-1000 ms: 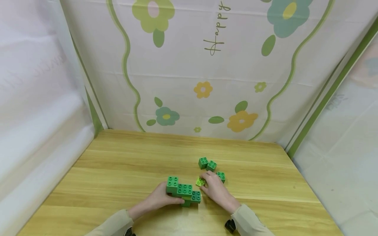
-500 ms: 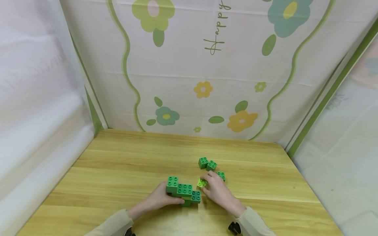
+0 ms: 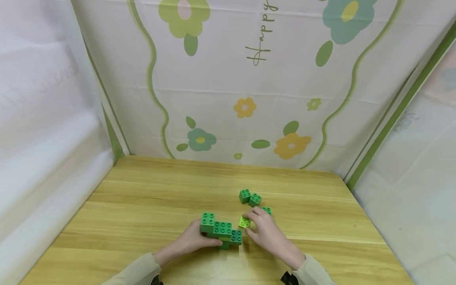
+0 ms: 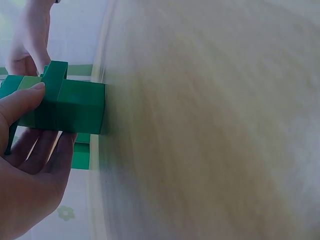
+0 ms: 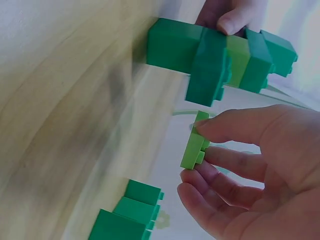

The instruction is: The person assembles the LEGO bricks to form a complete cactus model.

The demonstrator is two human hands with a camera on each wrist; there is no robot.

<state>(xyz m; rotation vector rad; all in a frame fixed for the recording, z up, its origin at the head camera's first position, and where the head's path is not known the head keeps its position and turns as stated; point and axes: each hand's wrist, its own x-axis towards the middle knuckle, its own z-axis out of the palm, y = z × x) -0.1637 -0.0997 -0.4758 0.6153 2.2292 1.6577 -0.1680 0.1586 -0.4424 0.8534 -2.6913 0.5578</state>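
My left hand (image 3: 189, 240) grips a stepped assembly of toy building bricks (image 3: 222, 228), mostly green with one lime layer. In the left wrist view the thumb lies across the near side of this assembly (image 4: 80, 107), with curled fingers beneath it. Just to its right, my right hand (image 3: 269, 234) pinches a thin lime building brick (image 3: 244, 222) with visible studs. Seen from the right wrist, the thumb presses one end of the lime brick (image 5: 192, 147) and fingers support the other side. A gap separates it from the assembly (image 5: 207, 65).
Beyond the right hand are two loose green bricks, one to the left (image 3: 245, 196) and one beside it (image 3: 255, 200). A third green brick (image 3: 266, 210) is partly hidden behind that hand. White flower-printed cloth (image 3: 221, 79) encloses the wooden table (image 3: 160, 190) at back and sides.
My right hand has shifted slightly right and toward me, and the lime brick has moved a little with it. The left hand and the assembly stay in place.
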